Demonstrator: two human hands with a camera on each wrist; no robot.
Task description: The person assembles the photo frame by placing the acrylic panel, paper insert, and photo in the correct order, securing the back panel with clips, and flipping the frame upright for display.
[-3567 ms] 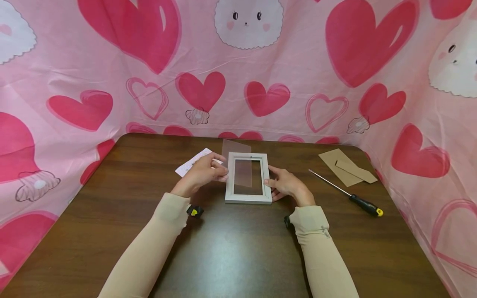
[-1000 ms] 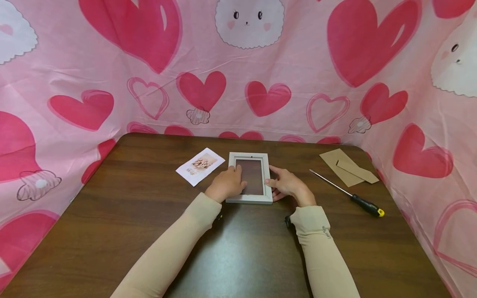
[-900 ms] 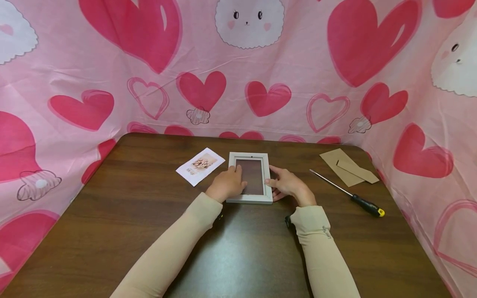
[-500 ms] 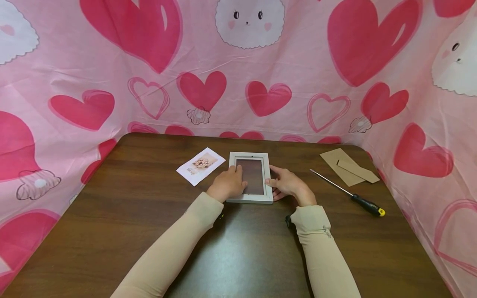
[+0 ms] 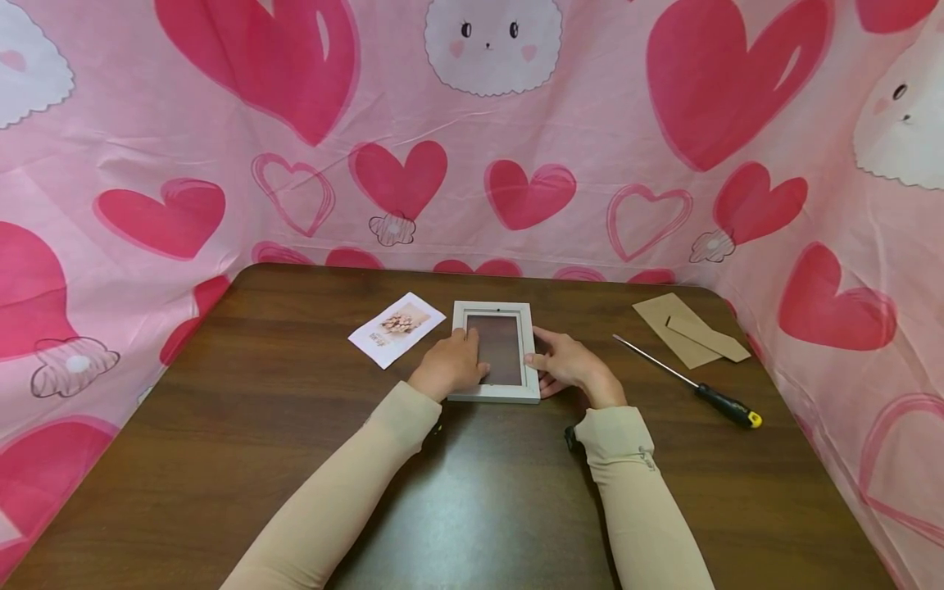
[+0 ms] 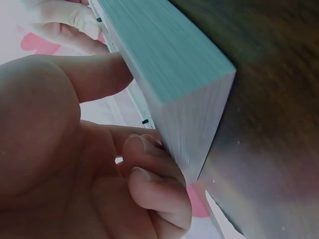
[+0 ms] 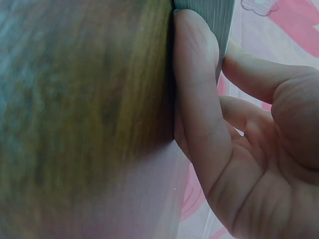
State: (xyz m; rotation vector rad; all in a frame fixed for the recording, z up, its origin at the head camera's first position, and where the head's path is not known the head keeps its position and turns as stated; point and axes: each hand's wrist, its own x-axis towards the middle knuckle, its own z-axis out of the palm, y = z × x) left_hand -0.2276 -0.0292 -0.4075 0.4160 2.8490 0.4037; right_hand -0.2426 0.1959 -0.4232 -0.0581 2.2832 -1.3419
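A white picture frame [image 5: 492, 393] lies flat on the table, back side up, with a clear pane [image 5: 503, 348] in its opening. My left hand [image 5: 450, 365] reaches over the frame's left side. Its index finger and thumb touch the pane, while other fingers bend beside the frame's outer edge in the left wrist view. My right hand [image 5: 571, 366] grips the frame's right side, thumb on top and fingers against the outer side. To the left rests a white card [image 5: 397, 329] with a flower picture, close to my left hand.
On the right lie a brown backing board [image 5: 667, 324] with its stand strip [image 5: 708, 339] and a screwdriver [image 5: 726, 406] with a black and yellow handle. A pink heart-patterned cloth [image 5: 472, 229] hangs behind and beside the brown wooden table [image 5: 457, 508].
Since the earliest frame, the clear pane has gone from my left hand into the frame opening, and that hand has moved right onto it. Over the last second nothing visibly moves.
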